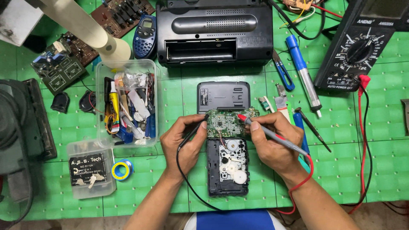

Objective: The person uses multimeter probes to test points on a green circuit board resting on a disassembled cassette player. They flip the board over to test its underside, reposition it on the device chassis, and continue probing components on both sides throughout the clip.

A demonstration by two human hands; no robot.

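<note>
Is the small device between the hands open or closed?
Open: the small device shows its green circuit board and white gears.

This is an electronics repair workshop. The counter [341, 170] is covered by a green gridded mat and crowded with bare brown circuit boards [123, 15], a black multimeter with a round dial [358, 49], a blue-handled soldering iron [303, 74] and a clear plastic tub of small spare parts [127, 104]. An opened black cassette player with a green circuit board [228, 162] lies in the middle.

A green circuit board [226, 121] lies flipped open above its black cassette mechanism [228, 166], probes touching it.
</note>
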